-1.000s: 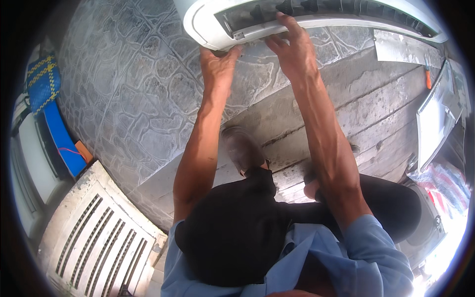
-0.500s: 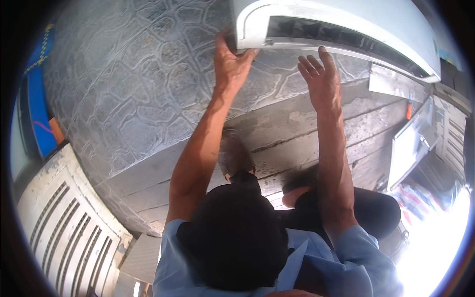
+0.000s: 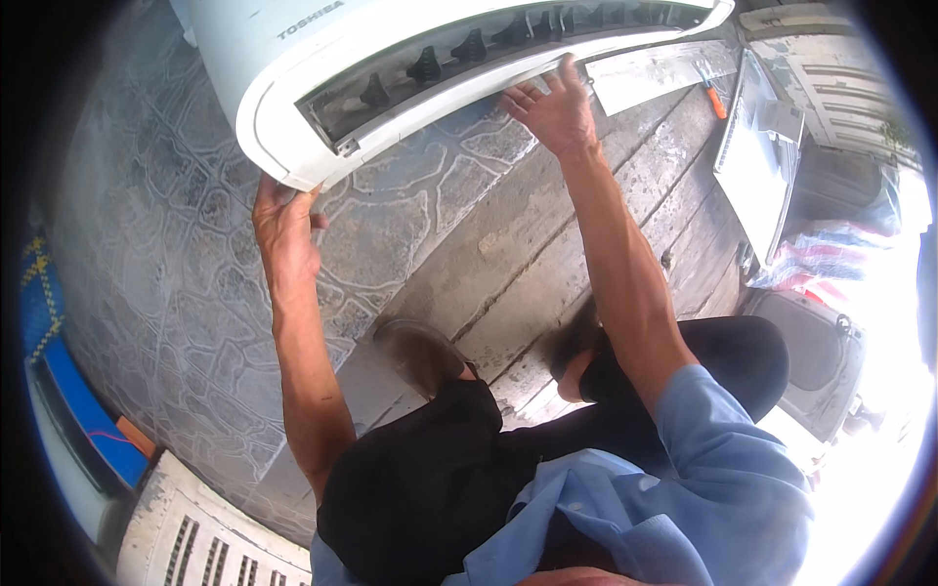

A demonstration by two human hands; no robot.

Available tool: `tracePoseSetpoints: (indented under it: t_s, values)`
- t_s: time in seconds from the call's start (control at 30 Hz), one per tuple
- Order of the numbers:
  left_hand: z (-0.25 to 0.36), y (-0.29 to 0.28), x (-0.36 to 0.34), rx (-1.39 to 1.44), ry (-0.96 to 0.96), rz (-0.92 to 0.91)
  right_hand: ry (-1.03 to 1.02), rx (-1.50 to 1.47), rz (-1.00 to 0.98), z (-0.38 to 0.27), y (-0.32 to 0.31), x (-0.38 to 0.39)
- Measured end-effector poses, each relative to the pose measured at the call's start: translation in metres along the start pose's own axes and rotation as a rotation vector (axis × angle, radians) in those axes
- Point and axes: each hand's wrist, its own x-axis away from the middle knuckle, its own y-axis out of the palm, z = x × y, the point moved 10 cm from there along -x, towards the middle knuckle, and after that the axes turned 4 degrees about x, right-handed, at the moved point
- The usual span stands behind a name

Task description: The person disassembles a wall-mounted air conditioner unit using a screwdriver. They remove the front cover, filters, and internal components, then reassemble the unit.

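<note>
A white wall-type air conditioner indoor unit (image 3: 391, 39) spans the top of the view, with its long air outlet (image 3: 489, 44) facing me and dark louvre vanes showing inside. My left hand (image 3: 286, 230) grips the unit's near left corner, its fingertips partly hidden behind the casing. Under the outlet's lower edge, right of the middle, my right hand (image 3: 559, 109) has its fingers apart; the fingertips reach the edge, and whether they bear on it I cannot tell.
Grey stone-patterned tiles (image 3: 176, 293) meet plank-like flooring (image 3: 528, 244) by my feet. To the right are a flat white panel (image 3: 664, 73), an orange-handled tool (image 3: 717, 102) and a leaning pale panel (image 3: 754, 161). Slatted cream chairs (image 3: 205, 527) stand at lower left and upper right.
The unit now sits further left and lower in view, turned at an angle. Both my hands have shifted left with it, the left one lower along its corner. The view itself has also turned.
</note>
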Motion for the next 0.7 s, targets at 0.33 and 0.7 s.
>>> tracePoseSetpoints:
  t_s: [0.33, 0.7]
  values:
    - [0.021, -0.050, 0.014, -0.147, -0.167, 0.043, -0.149, 0.082, -0.097, 0.009, 0.029, 0.006]
    - [0.073, -0.069, 0.018, -0.595, -0.074, 0.062, -0.173, -0.123, -0.053, 0.022, 0.069, 0.028]
